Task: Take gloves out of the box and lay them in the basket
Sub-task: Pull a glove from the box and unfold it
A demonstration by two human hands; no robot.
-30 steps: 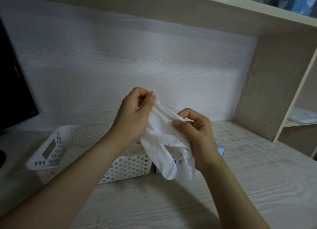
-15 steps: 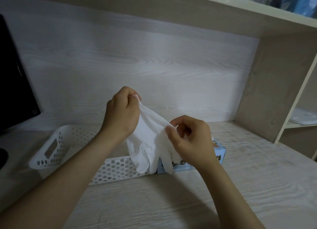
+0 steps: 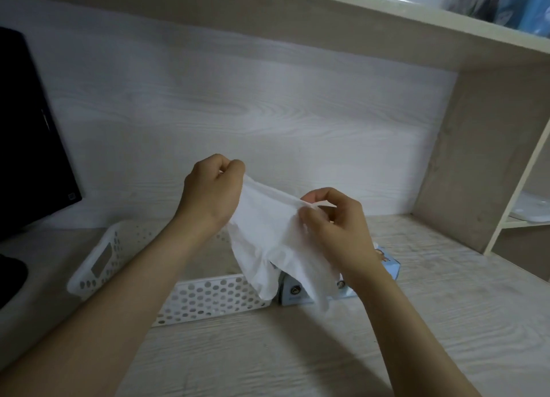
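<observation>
Hands hold one white glove [image 3: 268,233] in the air: left hand [image 3: 212,194] and right hand [image 3: 336,230] each pinch its cuff edge with curled fingers. It hangs above the white basket [image 3: 208,298] and blue box [image 3: 390,267] on the worktop [image 3: 297,352].

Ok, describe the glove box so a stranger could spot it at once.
On the wooden desk sits a white basket with holes. The box stands just right of it. Unlike the basket it is pale blue, half hidden behind the hanging glove.
</observation>
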